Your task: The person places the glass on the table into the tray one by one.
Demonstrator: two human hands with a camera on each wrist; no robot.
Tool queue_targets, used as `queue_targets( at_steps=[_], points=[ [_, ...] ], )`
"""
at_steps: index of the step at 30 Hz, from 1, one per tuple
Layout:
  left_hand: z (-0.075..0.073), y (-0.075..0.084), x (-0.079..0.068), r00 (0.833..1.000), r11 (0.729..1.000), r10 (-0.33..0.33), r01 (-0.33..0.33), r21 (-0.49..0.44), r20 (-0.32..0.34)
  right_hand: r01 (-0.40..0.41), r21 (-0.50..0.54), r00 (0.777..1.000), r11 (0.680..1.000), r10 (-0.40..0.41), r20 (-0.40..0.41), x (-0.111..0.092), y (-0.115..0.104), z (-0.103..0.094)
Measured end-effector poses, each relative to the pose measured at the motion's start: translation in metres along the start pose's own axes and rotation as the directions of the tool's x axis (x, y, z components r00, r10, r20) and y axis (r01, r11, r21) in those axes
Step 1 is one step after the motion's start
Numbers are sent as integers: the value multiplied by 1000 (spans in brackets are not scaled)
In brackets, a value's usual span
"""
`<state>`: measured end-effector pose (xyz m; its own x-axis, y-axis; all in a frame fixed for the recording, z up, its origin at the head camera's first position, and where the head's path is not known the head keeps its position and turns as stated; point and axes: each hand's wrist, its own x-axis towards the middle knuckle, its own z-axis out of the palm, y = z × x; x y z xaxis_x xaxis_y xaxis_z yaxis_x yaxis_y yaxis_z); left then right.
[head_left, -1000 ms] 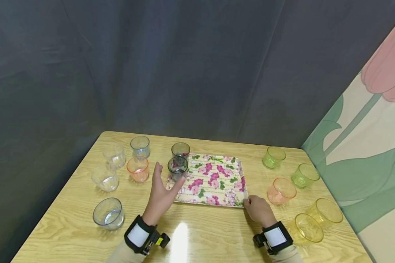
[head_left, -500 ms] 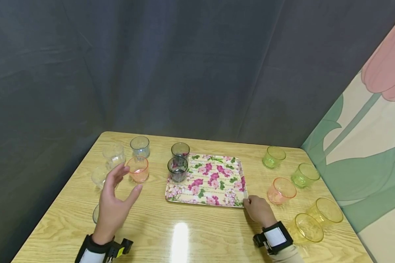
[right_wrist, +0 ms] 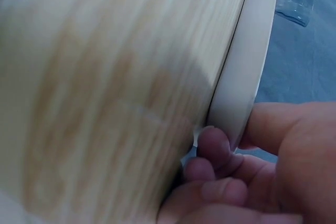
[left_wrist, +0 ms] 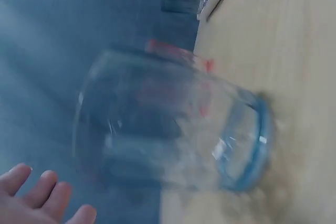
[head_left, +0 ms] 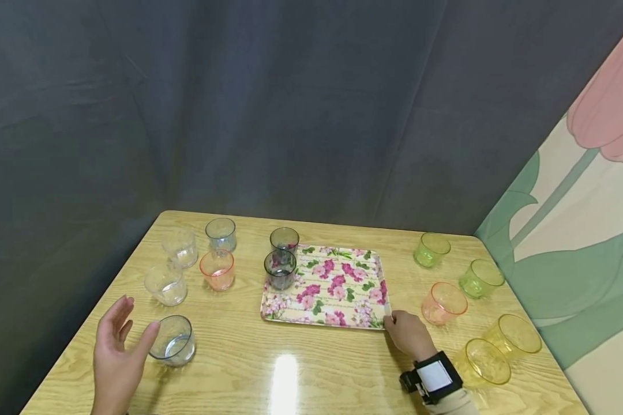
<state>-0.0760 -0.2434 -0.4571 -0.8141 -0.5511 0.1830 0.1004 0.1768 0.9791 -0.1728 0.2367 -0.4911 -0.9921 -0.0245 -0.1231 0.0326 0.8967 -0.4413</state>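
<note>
My left hand (head_left: 118, 357) is beside a clear bluish glass (head_left: 173, 343) at the table's front left, thumb and fingers spread apart and nothing gripped. In the left wrist view that glass (left_wrist: 173, 124) looms large and blurred, with fingertips (left_wrist: 44, 192) short of it. My right hand (head_left: 409, 334) pinches the near right corner of a flowered tray (head_left: 337, 288). The right wrist view has the tray's rim (right_wrist: 244, 51) between thumb and curled fingers. Two dark grey glasses stand at the tray's left side, the nearer one (head_left: 280, 271) on it, the farther one (head_left: 284, 239) at its back corner.
At left stand two clear glasses (head_left: 167, 285), a pale blue one (head_left: 221, 235) and a pink one (head_left: 217, 271). Right of the tray are two green glasses (head_left: 432, 251), another pink one (head_left: 443, 304) and two yellow ones (head_left: 481, 363). A dark curtain (head_left: 291, 115) hangs behind the table.
My left hand has moved away from the near grey glass on the tray, leftward and toward me, to the bluish glass. My right hand stays on the tray's corner.
</note>
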Motion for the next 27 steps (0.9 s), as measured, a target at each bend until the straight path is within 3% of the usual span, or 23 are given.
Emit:
queue_targets(
  at_steps=[4,7,10,17,24,27],
  points=[
    [-14,-22,-2,989,994,-23,37,-98,143,-6,-2,1000,1000,6,-5,0,-1,0],
    [-22,-40,-4,962,996,-1,24,-82,273,-3,-2,1000,1000,3,-13,0,-1,0],
    [-26,-54,-6,933,999,-18,35,-40,358,-7,-3,1000,1000,7,-13,1,0,1],
    [-24,-65,-10,892,987,-161,154,51,422,-14,-7,1000,1000,14,0,1,3,3],
    [-21,-62,-8,848,952,-306,265,154,432,-11,-2,1000,1000,11,-1,1,2,3],
    [-19,-60,-7,835,940,-340,287,185,433,-11,-3,1000,1000,11,-6,1,1,2]
  ],
)
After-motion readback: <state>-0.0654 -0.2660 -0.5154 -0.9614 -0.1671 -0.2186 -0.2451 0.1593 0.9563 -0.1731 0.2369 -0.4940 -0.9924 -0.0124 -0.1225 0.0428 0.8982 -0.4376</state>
